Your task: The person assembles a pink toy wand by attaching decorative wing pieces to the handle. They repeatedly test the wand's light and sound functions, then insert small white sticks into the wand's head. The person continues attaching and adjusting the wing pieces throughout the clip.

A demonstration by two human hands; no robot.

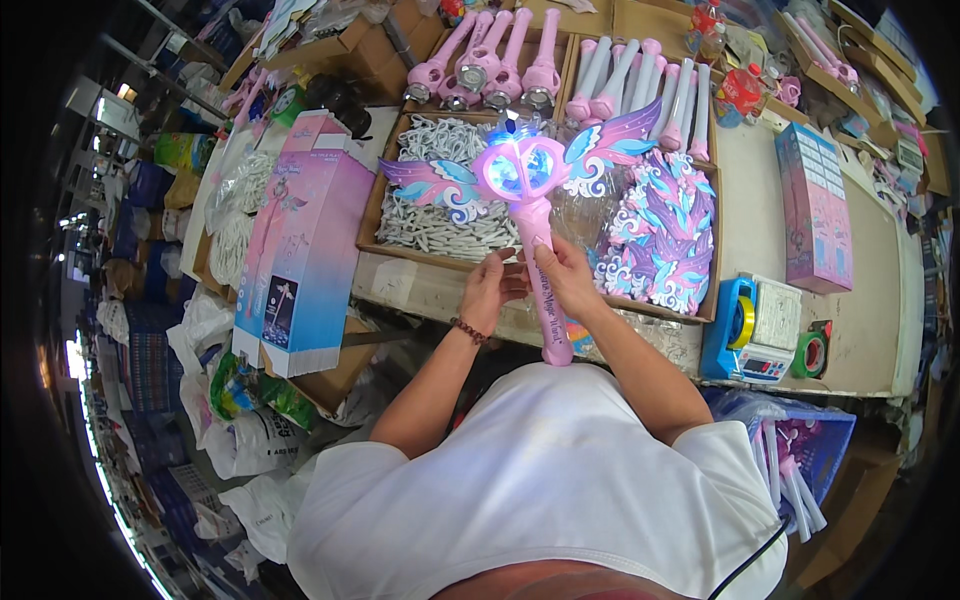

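Note:
A pink toy wand (543, 290) stands out before me, its handle end close to my shirt. Its heart-shaped head glows blue-white, and a colourful wing spreads from each side. My right hand (570, 278) is closed around the handle, with the thumb along its front. Just left of the handle is my left hand (490, 290), fingers loosely stretched and apart, with a beaded bracelet at the wrist; I see nothing in it. Behind the wand, a divided cardboard tray (372, 225) holds white bundled cords (440, 228) and loose printed wings (660, 235).
Further back lie pink wand heads (478, 68) and pink-and-white rods (640, 85). Tall printed boxes (310, 240) stand at left, another carton (815, 205) at right. A blue tape dispenser (730, 335), scale (775, 318) and green tape roll (810, 355) sit near the right edge.

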